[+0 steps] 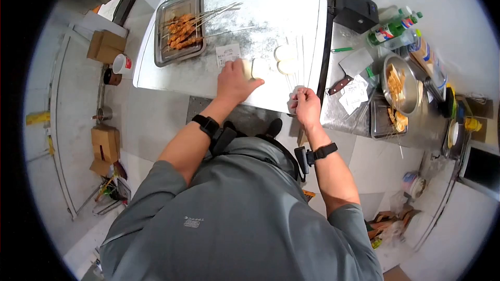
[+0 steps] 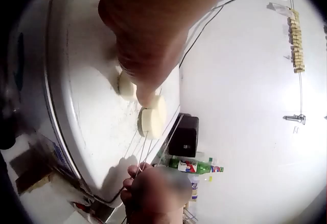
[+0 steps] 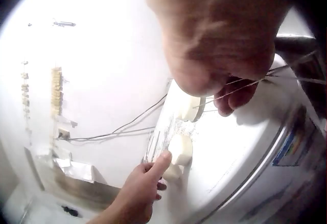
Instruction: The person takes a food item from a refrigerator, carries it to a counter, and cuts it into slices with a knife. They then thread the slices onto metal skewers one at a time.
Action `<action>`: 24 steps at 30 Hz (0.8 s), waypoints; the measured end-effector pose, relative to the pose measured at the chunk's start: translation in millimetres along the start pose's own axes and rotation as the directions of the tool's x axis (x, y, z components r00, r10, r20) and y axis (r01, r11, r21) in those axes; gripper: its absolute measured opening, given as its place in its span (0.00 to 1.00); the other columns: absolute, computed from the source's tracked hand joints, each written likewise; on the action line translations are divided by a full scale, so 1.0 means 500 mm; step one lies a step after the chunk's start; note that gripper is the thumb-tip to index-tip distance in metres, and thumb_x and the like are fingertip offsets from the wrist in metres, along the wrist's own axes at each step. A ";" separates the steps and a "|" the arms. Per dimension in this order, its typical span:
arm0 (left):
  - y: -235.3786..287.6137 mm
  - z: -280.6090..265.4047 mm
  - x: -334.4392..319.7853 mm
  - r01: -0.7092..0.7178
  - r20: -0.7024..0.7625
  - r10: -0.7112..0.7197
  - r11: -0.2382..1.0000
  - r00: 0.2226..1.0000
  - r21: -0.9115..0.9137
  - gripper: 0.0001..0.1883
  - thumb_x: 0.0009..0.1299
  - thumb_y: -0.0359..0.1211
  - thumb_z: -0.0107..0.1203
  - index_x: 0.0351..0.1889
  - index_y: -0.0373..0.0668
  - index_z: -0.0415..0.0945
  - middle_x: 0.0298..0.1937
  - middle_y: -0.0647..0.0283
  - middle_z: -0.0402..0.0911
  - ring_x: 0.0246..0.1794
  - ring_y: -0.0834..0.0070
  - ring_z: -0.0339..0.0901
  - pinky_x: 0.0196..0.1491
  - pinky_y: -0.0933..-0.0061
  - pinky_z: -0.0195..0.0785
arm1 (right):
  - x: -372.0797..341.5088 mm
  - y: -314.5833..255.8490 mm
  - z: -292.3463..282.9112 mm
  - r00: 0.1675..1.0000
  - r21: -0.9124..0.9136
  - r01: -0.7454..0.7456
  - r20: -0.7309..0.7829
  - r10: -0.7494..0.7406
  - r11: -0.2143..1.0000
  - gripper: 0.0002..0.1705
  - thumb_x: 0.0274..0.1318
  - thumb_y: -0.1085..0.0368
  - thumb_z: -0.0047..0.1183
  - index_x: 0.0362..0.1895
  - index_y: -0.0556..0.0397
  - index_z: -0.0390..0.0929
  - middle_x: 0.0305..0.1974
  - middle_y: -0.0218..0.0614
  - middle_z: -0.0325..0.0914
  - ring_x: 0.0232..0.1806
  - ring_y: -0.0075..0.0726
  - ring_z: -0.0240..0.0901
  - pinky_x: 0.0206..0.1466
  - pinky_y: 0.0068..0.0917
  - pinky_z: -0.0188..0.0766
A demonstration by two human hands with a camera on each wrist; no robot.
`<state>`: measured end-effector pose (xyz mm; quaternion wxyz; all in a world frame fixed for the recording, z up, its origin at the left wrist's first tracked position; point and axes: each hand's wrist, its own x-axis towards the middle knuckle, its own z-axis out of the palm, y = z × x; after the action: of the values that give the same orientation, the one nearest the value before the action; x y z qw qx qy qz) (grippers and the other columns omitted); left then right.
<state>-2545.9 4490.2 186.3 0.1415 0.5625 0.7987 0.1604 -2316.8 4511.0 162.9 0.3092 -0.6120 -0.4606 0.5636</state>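
In the head view, my left hand (image 1: 237,80) holds two thick white round pieces (image 1: 258,68) against the white top, its thumb spread along their near side. To their right lie two similar round pieces (image 1: 285,53) with thin skewers (image 2: 141,155) leading from them. My right hand (image 1: 307,105), at the near edge, pinches skewers between thumb and fingers. The right wrist view has my left thumb tip touching a white piece (image 3: 181,150); my right hand (image 3: 219,40) covers part of the skewers. How far these enter the pieces cannot be told.
A metal tray (image 1: 160,47) of skewered orange-brown food stands at the left, beside a paper slip (image 1: 228,54). On the right counter are a cleaver (image 1: 356,62), papers (image 1: 354,93), a steel bowl (image 1: 387,80), another tray, green bottles (image 1: 388,32) and a black box (image 1: 354,10).
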 end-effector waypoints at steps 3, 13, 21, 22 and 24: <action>0.014 0.015 0.008 -0.041 0.085 0.050 0.994 0.995 -0.100 0.44 0.52 0.53 0.68 0.60 0.35 0.64 0.54 0.47 0.68 0.57 0.52 0.67 0.58 0.57 0.63 | 0.003 0.005 -0.011 1.000 -0.021 -0.021 -0.006 0.021 1.000 0.14 0.69 0.62 0.43 0.43 0.62 0.74 0.29 0.34 0.77 0.21 0.23 0.70 0.25 0.23 0.69; 0.015 0.054 0.016 -0.012 -0.084 0.003 0.995 0.997 -0.102 0.36 0.60 0.53 0.61 0.58 0.36 0.67 0.53 0.47 0.71 0.54 0.52 0.69 0.54 0.55 0.64 | -0.007 0.059 -0.049 1.000 -0.124 0.012 0.014 -0.010 0.992 0.15 0.66 0.61 0.47 0.41 0.62 0.78 0.27 0.36 0.77 0.26 0.26 0.73 0.31 0.27 0.71; -0.012 0.048 0.010 0.175 0.133 -0.157 0.975 0.979 -0.137 0.27 0.67 0.49 0.53 0.56 0.40 0.71 0.48 0.50 0.76 0.50 0.53 0.73 0.53 0.54 0.66 | -0.060 0.034 -0.073 0.955 -0.405 0.174 -0.155 -0.255 0.898 0.16 0.64 0.61 0.49 0.45 0.61 0.79 0.25 0.41 0.77 0.27 0.30 0.71 0.35 0.27 0.70; -0.011 0.055 0.010 0.140 0.048 -0.134 0.975 0.990 -0.174 0.25 0.66 0.48 0.54 0.56 0.42 0.71 0.48 0.50 0.76 0.50 0.53 0.73 0.53 0.53 0.66 | -0.071 0.025 -0.075 0.975 -0.370 0.136 -0.113 -0.190 0.919 0.16 0.64 0.60 0.49 0.45 0.61 0.79 0.25 0.39 0.77 0.27 0.28 0.71 0.35 0.26 0.70; -0.006 0.058 0.014 0.105 -0.038 -0.116 0.972 0.993 -0.212 0.24 0.66 0.46 0.55 0.56 0.43 0.71 0.47 0.50 0.77 0.51 0.52 0.73 0.53 0.53 0.65 | -0.088 0.009 -0.072 0.990 -0.340 0.096 -0.068 -0.126 0.935 0.16 0.65 0.60 0.49 0.44 0.62 0.79 0.26 0.37 0.78 0.28 0.26 0.71 0.36 0.26 0.70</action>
<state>-2538.8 4498.8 158.5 0.1885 0.4950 0.8107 0.2494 -2277.9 4474.2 183.1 0.2517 -0.6531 -0.5696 0.4308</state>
